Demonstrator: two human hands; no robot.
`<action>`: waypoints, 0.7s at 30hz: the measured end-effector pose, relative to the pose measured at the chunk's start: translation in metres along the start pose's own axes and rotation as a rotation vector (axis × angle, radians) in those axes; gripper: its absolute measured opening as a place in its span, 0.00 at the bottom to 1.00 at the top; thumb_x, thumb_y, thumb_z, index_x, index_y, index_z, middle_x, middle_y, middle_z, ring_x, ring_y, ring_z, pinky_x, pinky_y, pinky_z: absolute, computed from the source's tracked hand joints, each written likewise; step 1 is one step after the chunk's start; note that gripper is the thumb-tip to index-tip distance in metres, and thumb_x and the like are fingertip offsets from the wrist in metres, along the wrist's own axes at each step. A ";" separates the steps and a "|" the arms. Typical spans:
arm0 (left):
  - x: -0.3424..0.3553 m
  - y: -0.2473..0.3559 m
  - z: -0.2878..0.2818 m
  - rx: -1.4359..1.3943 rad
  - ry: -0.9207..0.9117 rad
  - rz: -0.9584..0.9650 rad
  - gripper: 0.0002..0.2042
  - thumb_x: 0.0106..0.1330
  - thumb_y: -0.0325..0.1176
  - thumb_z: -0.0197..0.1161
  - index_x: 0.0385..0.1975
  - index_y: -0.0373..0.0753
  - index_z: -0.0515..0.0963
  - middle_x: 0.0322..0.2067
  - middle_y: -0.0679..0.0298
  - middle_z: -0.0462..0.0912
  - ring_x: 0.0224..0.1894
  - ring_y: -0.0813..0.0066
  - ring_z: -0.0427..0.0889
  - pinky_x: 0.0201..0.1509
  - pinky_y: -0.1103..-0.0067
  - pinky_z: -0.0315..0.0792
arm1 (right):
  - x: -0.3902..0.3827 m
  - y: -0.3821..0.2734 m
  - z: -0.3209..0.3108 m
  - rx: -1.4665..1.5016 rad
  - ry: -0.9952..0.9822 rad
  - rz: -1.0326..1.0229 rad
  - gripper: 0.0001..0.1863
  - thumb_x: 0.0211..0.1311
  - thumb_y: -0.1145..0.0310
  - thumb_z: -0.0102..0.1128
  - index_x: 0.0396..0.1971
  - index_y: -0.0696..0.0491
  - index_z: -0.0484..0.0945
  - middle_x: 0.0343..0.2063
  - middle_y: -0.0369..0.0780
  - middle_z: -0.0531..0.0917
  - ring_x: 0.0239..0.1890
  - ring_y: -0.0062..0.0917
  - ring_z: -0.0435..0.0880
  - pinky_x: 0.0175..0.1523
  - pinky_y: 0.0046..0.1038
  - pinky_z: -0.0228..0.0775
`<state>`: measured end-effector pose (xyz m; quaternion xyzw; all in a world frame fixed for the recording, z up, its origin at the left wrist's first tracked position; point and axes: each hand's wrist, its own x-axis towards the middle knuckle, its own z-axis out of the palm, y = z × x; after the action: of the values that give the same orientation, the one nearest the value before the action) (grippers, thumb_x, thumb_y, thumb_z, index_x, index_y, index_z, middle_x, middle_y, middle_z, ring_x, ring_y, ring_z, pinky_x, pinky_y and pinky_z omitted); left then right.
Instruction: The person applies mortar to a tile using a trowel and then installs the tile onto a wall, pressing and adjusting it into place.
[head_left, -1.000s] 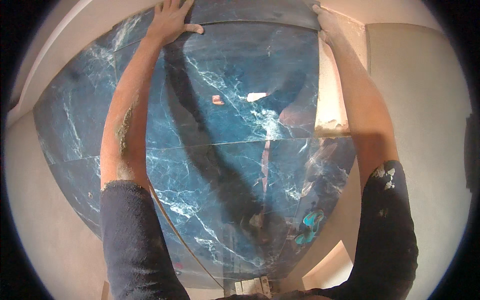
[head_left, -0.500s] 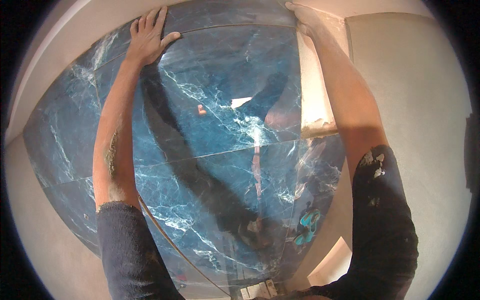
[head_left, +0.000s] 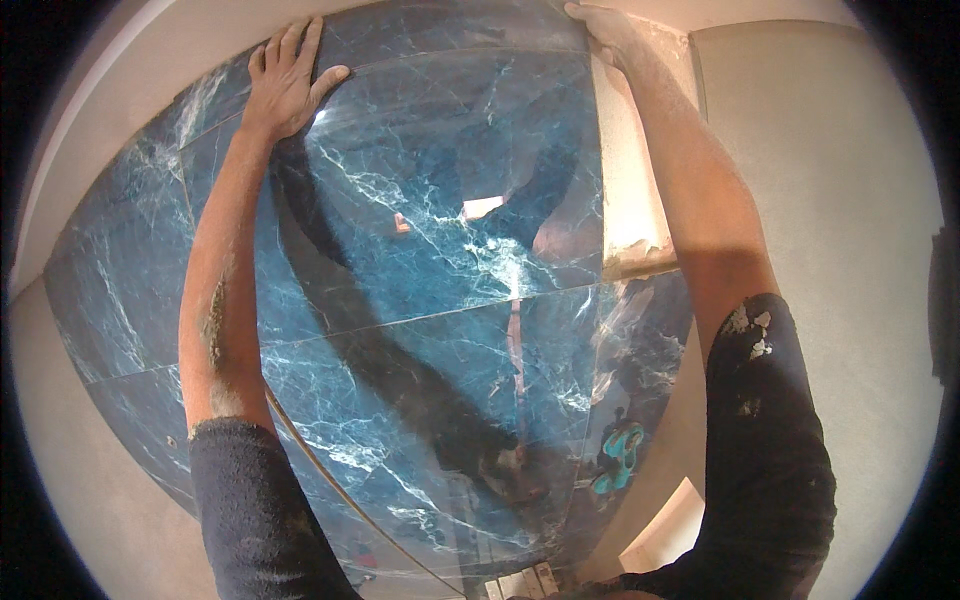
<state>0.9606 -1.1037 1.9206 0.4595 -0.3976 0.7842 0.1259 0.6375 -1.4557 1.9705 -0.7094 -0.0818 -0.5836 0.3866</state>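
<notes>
Tile strip [head_left: 450, 28] runs lengthwise left to right; left fingers [head_left: 291, 44] spread, right fingers [head_left: 585, 14] unclear.

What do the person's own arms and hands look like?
The left hand and right hand wear no gloves. The dark left sleeve and dark right sleeve end near the elbows. Pale flakes stick to the right one; a rough, crusty smear runs along the left forearm.
</notes>
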 end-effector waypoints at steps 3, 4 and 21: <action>-0.001 0.000 -0.002 0.008 -0.016 0.001 0.42 0.72 0.69 0.42 0.77 0.46 0.53 0.73 0.54 0.57 0.76 0.53 0.52 0.78 0.51 0.43 | -0.001 -0.002 0.003 -0.014 0.041 0.097 0.17 0.72 0.66 0.58 0.53 0.61 0.80 0.50 0.45 0.85 0.52 0.32 0.81 0.61 0.35 0.71; -0.002 0.000 -0.001 0.024 -0.023 -0.002 0.41 0.72 0.69 0.42 0.77 0.46 0.54 0.73 0.54 0.57 0.76 0.53 0.52 0.77 0.51 0.43 | -0.002 -0.001 0.005 -0.005 0.025 0.088 0.16 0.72 0.67 0.59 0.53 0.60 0.80 0.49 0.45 0.85 0.51 0.32 0.82 0.60 0.35 0.71; 0.000 0.004 -0.011 0.014 -0.069 -0.027 0.39 0.75 0.64 0.44 0.77 0.44 0.53 0.74 0.53 0.56 0.76 0.51 0.53 0.78 0.53 0.42 | -0.048 -0.036 0.019 -0.057 0.204 0.125 0.25 0.67 0.68 0.66 0.63 0.56 0.75 0.59 0.44 0.77 0.63 0.30 0.72 0.69 0.29 0.64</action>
<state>0.9512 -1.0977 1.9161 0.4926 -0.3899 0.7688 0.1193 0.6169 -1.4029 1.9439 -0.6608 0.0190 -0.6296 0.4082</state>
